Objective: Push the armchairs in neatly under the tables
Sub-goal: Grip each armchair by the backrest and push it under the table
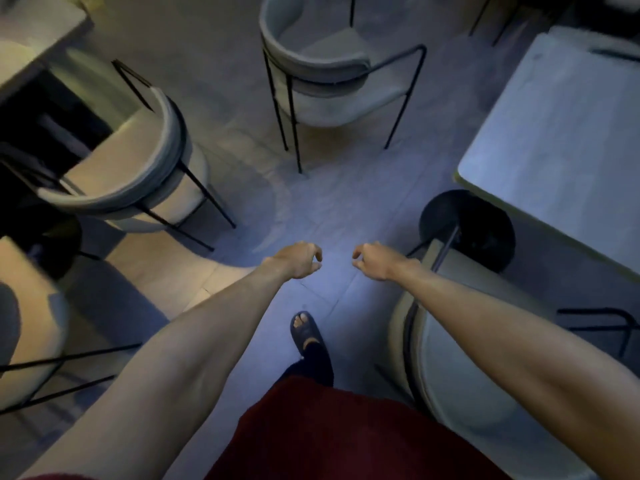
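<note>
Both my arms reach forward over the tiled aisle. My left hand (298,259) and my right hand (372,261) hang side by side with loosely curled fingers, holding nothing and touching no chair. A grey armchair (322,64) with thin black legs stands out in the aisle straight ahead. Another grey armchair (138,171) sits at the left, turned toward a table (38,26) at the top left. A third armchair (446,344) is under my right forearm, beside the white table (561,140) on the right. A fourth armchair (31,337) shows at the left edge.
The white table's round black base (485,220) stands on the floor near the right armchair. My sandalled foot (306,332) steps forward on the tiles. More black chair legs (485,15) show at the top right. The view is dim and blurred at the left.
</note>
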